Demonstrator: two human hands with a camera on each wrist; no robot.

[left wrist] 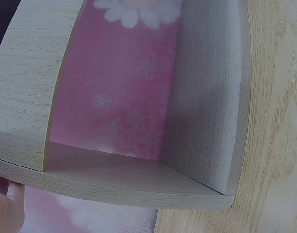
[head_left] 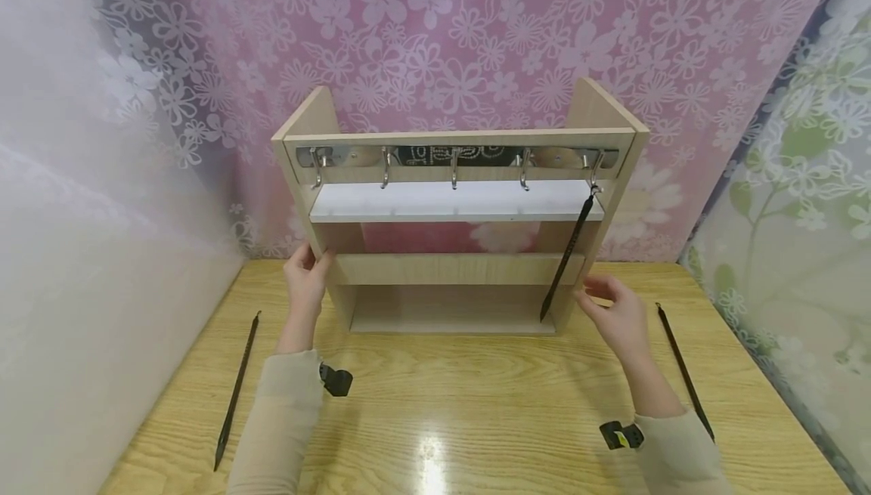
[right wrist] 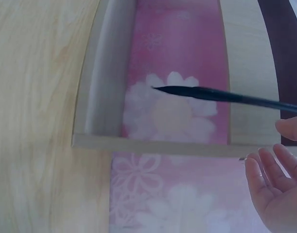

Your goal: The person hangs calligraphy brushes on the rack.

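Wooden rack (head_left: 459, 269), head view: stands on the table (head_left: 435, 397) between the two hands, its metal hook strip (head_left: 454, 156) toward 12 o'clock

Step at the rack, head view: judged to be steadying or aligning the frame by its side panels; the next move would call for light, even contact on both sides, lest the hanging brush (head_left: 568, 253) swing

Hanging brush, head view: suspended from the hook at the strip's 3 o'clock end, tip toward 7 o'clock

Brushes on the table, head view: left brush (head_left: 237, 393) at 8 o'clock of the rack, right brush (head_left: 684, 370) at 4 o'clock, both apart from it

Left hand (head_left: 308, 279), head view: at 8 o'clock of the rack, gripping the side panel, thumb toward the front edge, fingers at the outer face

Right hand (head_left: 619, 317), head view: at 4 o'clock, beside the opposite panel, forearm slanting up toward 11 o'clock

Left hand, left wrist view: only a slice shows, at 8 o'clock, outside the panel; the thumb is out of sight

Right hand, right wrist view: at 4 o'clock, fingers parted and gently curved, no pinch visible; contact with the panel cannot be told

Hanging brush, right wrist view: crosses before the rack just beside the thumb, unheld, tip toward 9 o'clock
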